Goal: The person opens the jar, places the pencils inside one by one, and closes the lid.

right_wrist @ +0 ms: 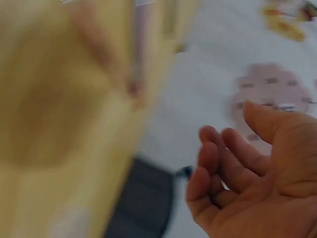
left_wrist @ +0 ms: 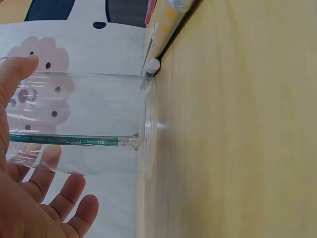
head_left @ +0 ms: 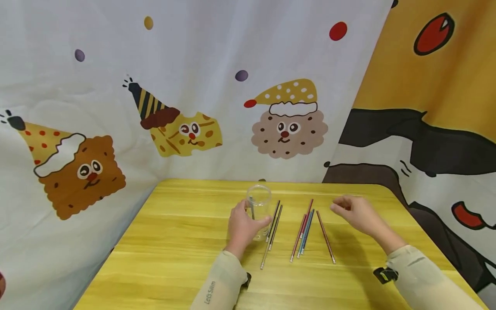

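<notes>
A clear plastic cup [head_left: 262,206] stands upright on the table, and my left hand [head_left: 242,226] holds its side with thumb and fingers spread around it. Inside the cup leans one green pencil [left_wrist: 74,141], eraser end down. Just right of the cup lie several dark and yellowish pencils [head_left: 276,224]. Farther right is a group of red and blue pencils [head_left: 306,232], with a lone dark red pencil [head_left: 326,237] beside it. My right hand [head_left: 358,214] is raised to the right of that pencil, fingers loosely curled, holding nothing.
The yellow wood-grain table [head_left: 174,241] has its far edge close to a white cartoon-print curtain [head_left: 217,51]. A yellow and black printed curtain [head_left: 434,103] hangs at the right. A dark strap [head_left: 385,274] sits at the right wrist.
</notes>
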Demonstrator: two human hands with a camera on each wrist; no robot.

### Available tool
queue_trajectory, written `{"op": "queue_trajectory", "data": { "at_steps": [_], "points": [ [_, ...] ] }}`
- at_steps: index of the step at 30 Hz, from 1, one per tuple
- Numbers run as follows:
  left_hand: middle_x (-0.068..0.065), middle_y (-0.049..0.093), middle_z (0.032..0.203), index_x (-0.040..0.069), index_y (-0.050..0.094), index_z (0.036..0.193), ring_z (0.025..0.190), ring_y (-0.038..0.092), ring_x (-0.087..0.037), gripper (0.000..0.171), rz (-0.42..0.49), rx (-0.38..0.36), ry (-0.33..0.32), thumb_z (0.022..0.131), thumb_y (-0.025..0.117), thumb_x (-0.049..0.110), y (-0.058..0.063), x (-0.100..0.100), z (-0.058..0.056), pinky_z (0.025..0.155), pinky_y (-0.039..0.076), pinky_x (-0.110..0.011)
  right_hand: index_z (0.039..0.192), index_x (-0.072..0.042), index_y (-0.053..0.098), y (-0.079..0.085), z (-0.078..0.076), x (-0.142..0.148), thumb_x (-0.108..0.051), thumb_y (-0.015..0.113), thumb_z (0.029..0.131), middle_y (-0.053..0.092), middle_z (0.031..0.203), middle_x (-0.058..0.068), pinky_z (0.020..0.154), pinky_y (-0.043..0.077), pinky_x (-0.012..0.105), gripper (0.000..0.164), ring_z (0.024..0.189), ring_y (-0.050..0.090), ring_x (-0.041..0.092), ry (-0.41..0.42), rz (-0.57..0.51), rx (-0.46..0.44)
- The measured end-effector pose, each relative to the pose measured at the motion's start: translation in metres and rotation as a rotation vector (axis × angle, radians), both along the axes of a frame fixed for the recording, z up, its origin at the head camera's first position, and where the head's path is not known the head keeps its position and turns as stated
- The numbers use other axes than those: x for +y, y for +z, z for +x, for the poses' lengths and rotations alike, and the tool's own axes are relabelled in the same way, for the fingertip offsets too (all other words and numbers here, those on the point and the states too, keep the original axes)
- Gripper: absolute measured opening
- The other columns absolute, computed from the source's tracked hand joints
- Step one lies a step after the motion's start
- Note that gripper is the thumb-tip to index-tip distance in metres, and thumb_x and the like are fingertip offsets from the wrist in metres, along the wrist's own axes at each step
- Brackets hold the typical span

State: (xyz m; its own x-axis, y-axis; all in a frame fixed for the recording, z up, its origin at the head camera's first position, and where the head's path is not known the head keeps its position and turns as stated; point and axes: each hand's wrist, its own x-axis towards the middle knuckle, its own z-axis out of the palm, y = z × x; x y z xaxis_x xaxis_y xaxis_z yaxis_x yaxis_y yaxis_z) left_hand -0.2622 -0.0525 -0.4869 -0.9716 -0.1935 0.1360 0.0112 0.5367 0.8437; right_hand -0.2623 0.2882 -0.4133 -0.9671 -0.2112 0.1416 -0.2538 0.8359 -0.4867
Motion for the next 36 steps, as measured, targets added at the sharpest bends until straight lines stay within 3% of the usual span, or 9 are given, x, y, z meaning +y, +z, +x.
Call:
{"op": "queue_trajectory", "data": {
  "at_steps": [5,10,14,17,21,24,28,33,36],
  "points": [
    [-0.005,0.070,0.117,0.013,0.067,0.123,0.103,0.063,-0.026,0.077,0.003,0.023,0.011,0.069,0.098,0.058,0.000,-0.009,0.000,0.087,0.058,-0.049,0.134,0.009,0.065,-0.044,-0.006,0.009,-0.039,0.072,0.103,0.077,0.114,0.026,0.080,0.063,0.050,0.058,0.099,0.075,0.037,-0.012,0.093,-0.158],
    [-0.005,0.069,0.117,0.015,0.066,0.124,0.105,0.063,-0.027,0.076,0.003,0.007,0.001,0.069,0.098,0.058,0.002,-0.008,-0.002,0.090,0.058,-0.052,0.136,0.015,0.058,-0.065,-0.021,-0.011,-0.040,0.076,0.099,0.073,0.119,0.031,0.082,0.062,0.051,0.068,0.099,0.074,0.037,-0.066,0.124,-0.229],
    [-0.006,0.068,0.120,0.017,0.066,0.127,0.109,0.063,-0.028,0.076,0.019,-0.021,-0.022,0.069,0.098,0.055,0.003,-0.003,-0.002,0.094,0.058,-0.053,0.117,0.020,0.063,-0.072,-0.035,-0.009,-0.022,0.074,0.097,0.072,0.097,0.025,0.067,0.054,0.041,0.048,0.074,0.062,0.024,-0.083,0.156,-0.203],
    [-0.006,0.068,0.122,0.017,0.066,0.127,0.110,0.063,-0.027,0.076,0.013,-0.021,-0.024,0.070,0.098,0.056,0.002,-0.001,-0.001,0.095,0.058,-0.053,0.078,0.005,0.059,-0.076,-0.043,0.001,-0.009,0.069,0.091,0.052,0.068,0.007,0.057,0.038,0.031,0.022,0.058,0.039,0.014,-0.078,0.106,-0.216],
    [-0.005,0.069,0.121,0.017,0.066,0.126,0.110,0.064,-0.027,0.076,-0.001,-0.007,-0.014,0.070,0.098,0.056,0.002,-0.001,-0.002,0.095,0.058,-0.053,0.064,-0.017,0.044,-0.076,-0.042,0.012,-0.010,0.065,0.090,0.034,0.057,-0.006,0.053,0.030,0.027,0.034,0.052,0.030,0.010,-0.089,0.006,-0.285],
    [-0.005,0.069,0.121,0.017,0.066,0.128,0.110,0.064,-0.027,0.077,-0.015,-0.006,-0.017,0.070,0.098,0.056,0.002,-0.003,-0.002,0.095,0.058,-0.054,0.078,-0.006,0.061,-0.061,-0.034,0.015,-0.013,0.061,0.098,0.048,0.063,-0.002,0.055,0.041,0.029,0.022,0.058,0.044,0.014,-0.097,-0.101,-0.309],
    [-0.004,0.070,0.119,0.017,0.066,0.127,0.109,0.064,-0.026,0.076,-0.031,0.010,-0.016,0.070,0.097,0.056,0.003,-0.003,-0.001,0.093,0.058,-0.052,0.128,0.010,0.059,-0.010,-0.022,0.002,-0.014,0.057,0.107,0.068,0.095,0.009,0.070,0.059,0.032,0.032,0.080,0.064,0.015,-0.076,-0.330,-0.265],
    [-0.004,0.070,0.118,0.017,0.067,0.125,0.109,0.064,-0.026,0.076,-0.024,0.020,-0.001,0.068,0.098,0.057,0.005,-0.003,-0.002,0.094,0.058,-0.052,0.164,-0.003,0.030,0.067,-0.003,-0.054,-0.012,0.066,0.106,0.075,0.105,0.007,0.077,0.063,0.027,0.069,0.080,0.071,0.012,0.081,-0.632,-0.033],
    [-0.005,0.069,0.120,0.018,0.066,0.125,0.109,0.064,-0.027,0.077,-0.018,-0.004,-0.010,0.067,0.098,0.057,0.003,0.000,-0.001,0.094,0.058,-0.053,0.164,-0.016,0.029,0.088,0.008,-0.099,-0.003,0.068,0.103,0.074,0.098,0.001,0.079,0.064,0.028,0.074,0.080,0.074,0.014,0.199,-0.864,0.044]
  ]
}}
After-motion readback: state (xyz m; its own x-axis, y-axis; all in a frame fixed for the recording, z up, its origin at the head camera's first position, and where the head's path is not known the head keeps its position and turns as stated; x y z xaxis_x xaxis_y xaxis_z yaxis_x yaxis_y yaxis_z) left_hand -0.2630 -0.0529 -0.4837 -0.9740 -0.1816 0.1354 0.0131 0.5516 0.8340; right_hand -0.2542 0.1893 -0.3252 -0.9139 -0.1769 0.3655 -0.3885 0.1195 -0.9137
